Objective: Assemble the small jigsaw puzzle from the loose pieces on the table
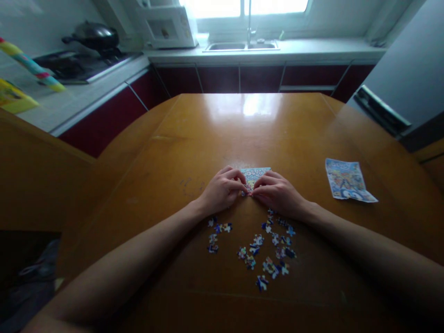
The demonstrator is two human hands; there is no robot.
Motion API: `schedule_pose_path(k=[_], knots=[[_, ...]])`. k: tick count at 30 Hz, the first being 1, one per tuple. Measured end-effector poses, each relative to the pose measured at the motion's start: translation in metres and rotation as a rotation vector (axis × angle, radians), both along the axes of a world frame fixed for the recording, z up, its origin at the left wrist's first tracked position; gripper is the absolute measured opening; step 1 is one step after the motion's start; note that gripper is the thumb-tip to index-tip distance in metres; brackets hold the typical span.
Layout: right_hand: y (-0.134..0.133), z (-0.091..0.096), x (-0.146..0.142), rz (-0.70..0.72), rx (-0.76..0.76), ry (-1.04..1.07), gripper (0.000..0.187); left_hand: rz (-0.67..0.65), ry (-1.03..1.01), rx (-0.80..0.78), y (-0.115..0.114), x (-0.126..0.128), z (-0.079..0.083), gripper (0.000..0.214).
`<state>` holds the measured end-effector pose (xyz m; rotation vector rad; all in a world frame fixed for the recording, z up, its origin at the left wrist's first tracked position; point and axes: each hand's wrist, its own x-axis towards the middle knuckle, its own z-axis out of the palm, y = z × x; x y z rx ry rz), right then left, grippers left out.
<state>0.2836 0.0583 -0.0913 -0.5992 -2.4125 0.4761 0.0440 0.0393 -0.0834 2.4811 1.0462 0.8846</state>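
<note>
A partly joined jigsaw puzzle (255,174) lies on the wooden table, its pale blue far edge showing between my hands. My left hand (227,187) is closed at its near left side, thumb and fingers pinching at a small puzzle piece (249,190). From the other side my right hand (275,188) is closed too, its fingertips meeting the same spot on the puzzle's near edge. My fingers cover part of the puzzle. Loose puzzle pieces (258,240) lie scattered nearer to me, below both hands, with a smaller group (222,228) by my left wrist.
A creased printed picture sheet (347,180) rests on the table (166,152) at the right. Beyond the table are a counter with a sink (227,46), a microwave (169,27), and a stove with a dark pan (95,36). A fridge (412,64) stands at the right.
</note>
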Motion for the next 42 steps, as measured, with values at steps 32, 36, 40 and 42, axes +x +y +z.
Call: schedule_pose_path(k=[32,36,40,42], knots=[[0.012,-0.004,0.004,-0.384,-0.157,0.321,0.030,-0.079,0.034,0.012,-0.001,0.001,0.003,0.048],[0.012,-0.004,0.004,-0.402,-0.186,0.346,0.030,-0.105,0.056,0.006,-0.001,0.001,0.003,0.047],[0.012,-0.002,0.004,-0.393,-0.195,0.351,0.029,-0.083,0.058,-0.046,0.000,0.000,0.000,0.045],[0.012,-0.002,0.005,-0.397,-0.197,0.354,0.028,-0.078,0.047,-0.069,0.001,0.000,-0.001,0.044]])
